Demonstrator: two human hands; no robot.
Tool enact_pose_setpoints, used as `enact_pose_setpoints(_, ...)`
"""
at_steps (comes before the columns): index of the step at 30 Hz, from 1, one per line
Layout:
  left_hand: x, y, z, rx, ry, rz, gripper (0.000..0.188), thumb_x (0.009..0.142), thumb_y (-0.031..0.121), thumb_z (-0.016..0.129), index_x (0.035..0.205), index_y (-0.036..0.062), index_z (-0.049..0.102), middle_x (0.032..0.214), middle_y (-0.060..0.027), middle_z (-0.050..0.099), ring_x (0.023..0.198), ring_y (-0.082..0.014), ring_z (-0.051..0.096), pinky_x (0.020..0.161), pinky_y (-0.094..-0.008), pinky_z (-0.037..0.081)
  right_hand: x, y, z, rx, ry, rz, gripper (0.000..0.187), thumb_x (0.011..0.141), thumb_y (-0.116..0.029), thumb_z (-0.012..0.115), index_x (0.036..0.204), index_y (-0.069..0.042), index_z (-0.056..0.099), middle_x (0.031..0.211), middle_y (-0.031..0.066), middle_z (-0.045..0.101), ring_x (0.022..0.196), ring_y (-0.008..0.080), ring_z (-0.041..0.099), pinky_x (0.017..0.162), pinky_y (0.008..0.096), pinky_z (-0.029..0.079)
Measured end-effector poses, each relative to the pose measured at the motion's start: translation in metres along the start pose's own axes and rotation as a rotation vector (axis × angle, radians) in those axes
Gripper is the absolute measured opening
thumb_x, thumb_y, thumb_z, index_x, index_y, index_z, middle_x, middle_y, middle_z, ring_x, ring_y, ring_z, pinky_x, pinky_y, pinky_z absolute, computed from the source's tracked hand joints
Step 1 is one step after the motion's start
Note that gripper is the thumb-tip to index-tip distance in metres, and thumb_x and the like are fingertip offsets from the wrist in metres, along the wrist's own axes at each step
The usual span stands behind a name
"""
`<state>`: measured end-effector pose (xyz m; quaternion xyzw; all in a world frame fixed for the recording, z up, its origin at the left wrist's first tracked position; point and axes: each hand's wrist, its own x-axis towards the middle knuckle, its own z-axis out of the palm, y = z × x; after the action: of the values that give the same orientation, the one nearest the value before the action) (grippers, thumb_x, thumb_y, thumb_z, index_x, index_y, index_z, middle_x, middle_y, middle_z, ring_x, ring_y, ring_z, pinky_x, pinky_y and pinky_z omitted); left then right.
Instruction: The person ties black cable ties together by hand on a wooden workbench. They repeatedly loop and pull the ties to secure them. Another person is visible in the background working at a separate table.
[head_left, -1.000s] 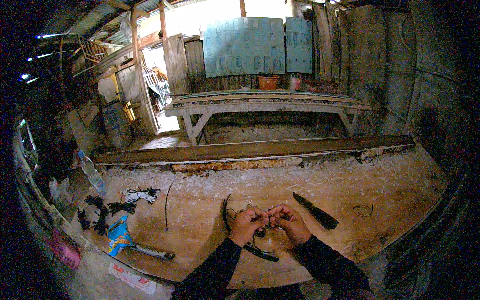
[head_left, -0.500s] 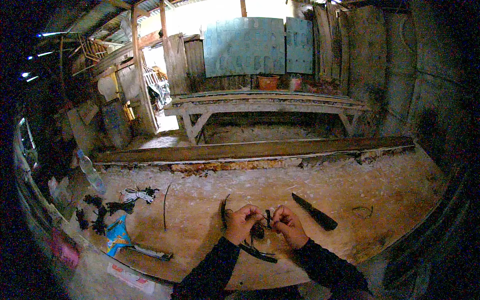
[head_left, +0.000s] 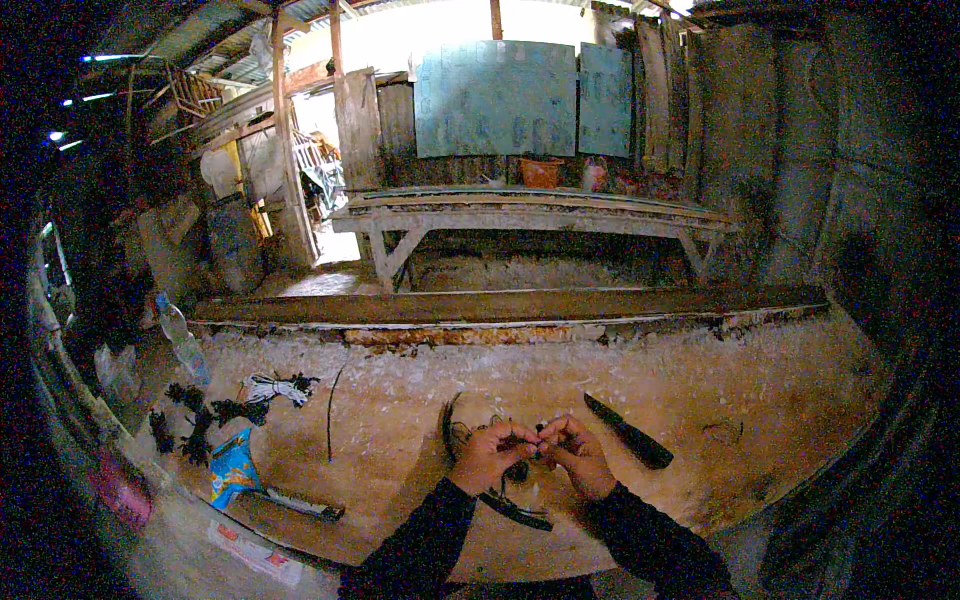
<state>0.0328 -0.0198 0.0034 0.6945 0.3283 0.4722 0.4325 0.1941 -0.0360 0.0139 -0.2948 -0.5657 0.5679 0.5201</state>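
Observation:
Over the near middle of the wooden tabletop, my left hand (head_left: 487, 459) and my right hand (head_left: 582, 458) meet fingertip to fingertip. Both are closed in a pinch on a small black piece (head_left: 541, 430), mostly hidden by the fingers; it looks like a bit of cord or strip. Under and beside my left hand lies a tangle of black cord (head_left: 451, 432). A dark, slim strip (head_left: 518, 513) rests on the wood below my hands. To the right of my right hand lies a dark knife-shaped thing (head_left: 630, 432), slanting away toward the upper left.
At left lie black cord bundles (head_left: 198, 430), a white cord bundle (head_left: 274, 388), a blue packet (head_left: 233, 468) and a clear bottle (head_left: 181, 338). A single dark cord (head_left: 331, 412) lies nearer the middle. A raised beam (head_left: 500, 305) borders the table's far side; a bench (head_left: 540, 215) stands beyond.
My fingertips have come together, covering more of the small black piece that stood between them before. The things on the table lie as they did.

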Motion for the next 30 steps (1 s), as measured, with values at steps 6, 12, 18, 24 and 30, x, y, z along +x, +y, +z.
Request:
enact_pose_setpoints(6, -0.002, -0.001, -0.002, 0.338, 0.019, 0.124, 0.011, 0.073, 0.006, 0.056, 0.083, 0.0046, 0.057, 0.078, -0.0075, 0.058, 0.079, -0.0207, 0.055, 0.07, -0.0285, 0.043, -0.002, 0.006, 0.004, 0.009, 0.025, 0.008, 0.01, 0.075, -0.003, 0.054, 0.084, -0.007, 0.048, 0.08, 0.0025, 0.052, 0.071, 0.0105, 0.05, 0.066, 0.0231, 0.041)
enact_pose_setpoints(12, 0.0, -0.006, -0.009, 0.53, 0.032, 0.392, 0.014, 0.069, 0.002, 0.054, 0.082, 0.0052, 0.056, 0.087, -0.009, 0.054, 0.082, -0.0276, 0.053, 0.071, -0.033, 0.044, -0.007, 0.013, 0.002, -0.232, -0.078, -0.252, 0.019, 0.067, 0.007, 0.045, 0.081, -0.006, 0.045, 0.078, 0.0024, 0.045, 0.076, 0.0121, 0.044, 0.072, 0.0235, 0.036)
enact_pose_setpoints(18, 0.002, -0.016, -0.009, 0.54, 0.043, 0.397, 0.015, 0.068, 0.001, 0.056, 0.082, 0.005, 0.056, 0.087, -0.0092, 0.052, 0.081, -0.0262, 0.053, 0.069, -0.0315, 0.045, -0.008, 0.014, 0.0, -0.205, -0.093, -0.238, 0.016, 0.068, 0.005, 0.047, 0.077, -0.007, 0.042, 0.076, 0.0011, 0.041, 0.075, 0.0113, 0.041, 0.071, 0.0234, 0.034)
enact_pose_setpoints(24, 0.004, -0.018, -0.007, 0.259, 0.157, 0.323, 0.022, 0.067, 0.003, 0.062, 0.087, 0.0046, 0.055, 0.086, -0.0062, 0.052, 0.076, -0.0175, 0.054, 0.064, -0.0269, 0.045, -0.002, 0.009, 0.004, 0.013, -0.052, -0.121, 0.015, 0.074, 0.002, 0.051, 0.084, -0.007, 0.044, 0.077, -0.0001, 0.043, 0.075, 0.0102, 0.046, 0.071, 0.0233, 0.039)
enact_pose_setpoints(30, 0.0, -0.004, 0.0, -0.292, 0.103, 0.117, 0.054, 0.071, 0.01, 0.064, 0.118, 0.0072, 0.038, 0.096, -0.0047, 0.053, 0.078, -0.0122, 0.053, 0.067, -0.0238, 0.045, -0.001, -0.004, 0.008, 0.077, 0.067, -0.031, 0.021, 0.075, -0.002, 0.056, 0.093, -0.006, 0.047, 0.078, 0.0004, 0.049, 0.075, 0.0105, 0.05, 0.069, 0.0253, 0.044)
